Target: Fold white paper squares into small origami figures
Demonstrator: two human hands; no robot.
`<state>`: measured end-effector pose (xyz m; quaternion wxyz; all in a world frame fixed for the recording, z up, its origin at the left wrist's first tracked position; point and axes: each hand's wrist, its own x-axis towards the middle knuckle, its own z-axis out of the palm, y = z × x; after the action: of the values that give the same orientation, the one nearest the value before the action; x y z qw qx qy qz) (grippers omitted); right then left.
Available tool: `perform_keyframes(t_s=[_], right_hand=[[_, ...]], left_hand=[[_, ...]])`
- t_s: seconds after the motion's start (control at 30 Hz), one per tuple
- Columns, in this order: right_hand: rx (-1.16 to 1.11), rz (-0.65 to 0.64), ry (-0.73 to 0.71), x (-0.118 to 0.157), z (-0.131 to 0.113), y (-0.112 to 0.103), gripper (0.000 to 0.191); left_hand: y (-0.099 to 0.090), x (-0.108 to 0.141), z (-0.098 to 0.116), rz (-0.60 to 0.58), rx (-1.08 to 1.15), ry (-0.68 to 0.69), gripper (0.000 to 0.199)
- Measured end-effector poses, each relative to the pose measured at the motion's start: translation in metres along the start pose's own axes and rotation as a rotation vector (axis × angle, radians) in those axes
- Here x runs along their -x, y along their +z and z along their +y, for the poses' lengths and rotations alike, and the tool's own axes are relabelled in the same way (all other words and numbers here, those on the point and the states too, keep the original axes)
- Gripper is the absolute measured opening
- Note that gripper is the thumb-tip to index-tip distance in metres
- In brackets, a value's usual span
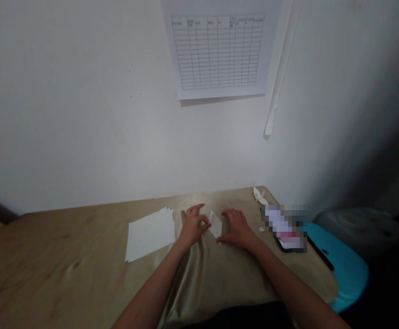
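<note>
A small white piece of folded paper (pixel 215 225), roughly kite-shaped, lies on the tan cloth between my hands. My left hand (pixel 193 226) is at its left side, with spread fingers and a fingertip touching the paper's left edge. On the other side, my right hand (pixel 237 228) curves around the paper with thumb and fingers apart. Its thumb tip is by the paper's bottom corner, and its index finger is near the upper right. Whether the right thumb presses on the paper is hard to tell.
A stack of white paper sheets (pixel 150 235) lies to the left. At right are a crumpled white paper shape (pixel 260 195), a small white scrap (pixel 261 229) and a phone with a blurred screen (pixel 283 228). A turquoise stool (pixel 352 260) stands beyond the right edge. Behind rises a wall (pixel 93 114) with a printed table sheet (pixel 220 55).
</note>
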<state>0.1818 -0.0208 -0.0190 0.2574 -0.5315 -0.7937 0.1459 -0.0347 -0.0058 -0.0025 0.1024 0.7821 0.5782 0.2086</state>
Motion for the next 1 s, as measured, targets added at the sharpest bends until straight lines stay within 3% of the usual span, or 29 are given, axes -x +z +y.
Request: perform_keyframes(t_s=[0.13, 0.3, 0.4, 0.53, 0.67, 0.8, 1.0], right_hand=[[-0.019, 0.027, -0.001, -0.003, 0.003, -0.005, 0.079], [-0.05, -0.033, -0.111, -0.002, -0.001, -0.013, 0.033], [-0.06, -0.077, -0.121, -0.001, -0.002, -0.014, 0.02], [-0.069, -0.104, -0.097, -0.001, 0.001, -0.015, 0.017], [-0.049, -0.076, -0.093, -0.001, 0.003, -0.014, 0.019], [-0.007, -0.034, -0.067, 0.0, 0.003, -0.013, 0.018], [0.008, -0.053, -0.004, 0.0, 0.003, -0.013, 0.019]], left_hand=[[-0.002, 0.0, 0.004, 0.015, -0.038, 0.003, 0.005], [0.001, 0.0, 0.003, 0.033, -0.02, -0.018, 0.008], [0.004, -0.001, 0.0, 0.078, 0.016, -0.041, 0.01], [-0.001, 0.001, -0.003, 0.13, 0.064, 0.043, 0.013], [-0.007, 0.005, -0.002, 0.065, 0.004, 0.191, 0.013], [-0.005, 0.009, 0.002, -0.015, -0.106, 0.225, 0.025], [0.009, 0.01, 0.006, -0.01, -0.246, 0.246, 0.038]])
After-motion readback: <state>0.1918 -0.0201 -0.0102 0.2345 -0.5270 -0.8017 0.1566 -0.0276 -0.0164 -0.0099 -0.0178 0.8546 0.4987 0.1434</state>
